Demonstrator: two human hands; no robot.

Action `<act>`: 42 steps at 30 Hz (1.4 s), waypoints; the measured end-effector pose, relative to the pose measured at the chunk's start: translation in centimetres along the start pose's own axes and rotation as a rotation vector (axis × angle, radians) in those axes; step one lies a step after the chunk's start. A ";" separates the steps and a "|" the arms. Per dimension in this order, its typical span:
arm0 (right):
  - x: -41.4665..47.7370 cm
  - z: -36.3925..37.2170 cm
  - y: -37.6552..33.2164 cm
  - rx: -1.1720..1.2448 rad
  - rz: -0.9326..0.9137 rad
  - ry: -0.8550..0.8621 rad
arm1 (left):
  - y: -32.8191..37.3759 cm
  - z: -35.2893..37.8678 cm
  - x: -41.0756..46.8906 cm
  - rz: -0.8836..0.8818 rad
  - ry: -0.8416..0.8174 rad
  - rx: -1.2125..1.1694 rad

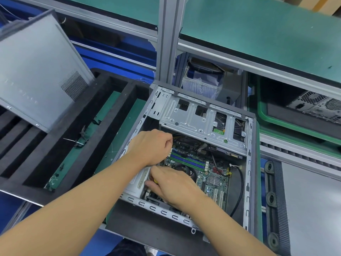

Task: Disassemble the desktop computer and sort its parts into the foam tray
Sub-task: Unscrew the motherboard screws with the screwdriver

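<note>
Desktop computer case [193, 221]: lies on its side, open face up, on the green bench, just right of the foam tray [55, 137]

Motherboard [212, 180]: seated in the case floor; green and blue memory slots [188, 161] run across its upper part; black cable [239, 182] loops along the right wall

Drive cage [199, 119]: bare metal, spans the far end of the case

Left hand [151, 146]: inside the case at the left wall, fingers curled tight into a loose fist, fingertips just beside the memory slots; what they grip cannot be told

Right hand [173, 187]: just below the left hand, palm down, fingers bent and pinched together around a small yellow item [155, 180], mostly hidden

Foam tray: black, long slots, green mat showing through them, cable ties [77, 143] lying in one

Side panel [38, 71]: grey, perforated vent patch, propped tilted over the tray's left end

Second computer [317, 106]: in a green bin, far right
</note>
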State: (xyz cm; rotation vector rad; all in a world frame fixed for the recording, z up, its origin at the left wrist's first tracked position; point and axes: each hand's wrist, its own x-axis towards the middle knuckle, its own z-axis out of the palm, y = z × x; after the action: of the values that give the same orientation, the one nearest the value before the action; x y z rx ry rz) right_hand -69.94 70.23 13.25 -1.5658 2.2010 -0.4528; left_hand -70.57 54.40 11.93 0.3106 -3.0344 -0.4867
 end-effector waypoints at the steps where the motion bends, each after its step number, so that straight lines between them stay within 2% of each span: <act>1: 0.1 -0.2 -0.1 -0.024 -0.012 -0.008 | 0.0 0.0 0.0 0.004 -0.002 -0.001; 5: -0.1 -1.2 0.1 0.019 -0.037 -0.066 | 0.2 -0.2 0.0 -0.005 -0.009 -0.010; 8: -0.5 -0.9 0.0 0.117 0.031 -0.066 | 0.3 -0.4 0.0 -0.015 -0.027 -0.003; 15: -1.0 -0.5 -0.6 0.209 0.107 0.174 | 0.3 -0.5 -0.1 0.007 -0.020 -0.005; 18: -1.1 -0.2 -0.9 0.309 0.142 0.199 | 0.2 -0.5 -0.1 0.011 -0.015 -0.011; 22: -0.7 -0.7 -0.8 0.365 0.114 0.144 | 0.3 -0.7 -0.2 0.017 -0.011 -0.028; 27: -0.3 -2.1 -0.4 0.257 0.038 0.019 | 0.3 -0.7 -0.1 -0.009 -0.028 -0.006; 30: -0.7 -2.8 0.2 0.254 0.091 -0.058 | 0.3 -0.7 -0.1 -0.005 -0.032 -0.012; 42: -0.7 -2.6 0.0 0.344 -0.014 -0.065 | 0.3 -0.6 -0.1 -0.016 -0.025 -0.027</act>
State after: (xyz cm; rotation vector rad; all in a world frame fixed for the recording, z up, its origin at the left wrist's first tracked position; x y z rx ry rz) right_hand -71.02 70.94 15.60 -1.3894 1.9407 -0.7303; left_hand -70.46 54.50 12.58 0.3304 -3.0488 -0.5370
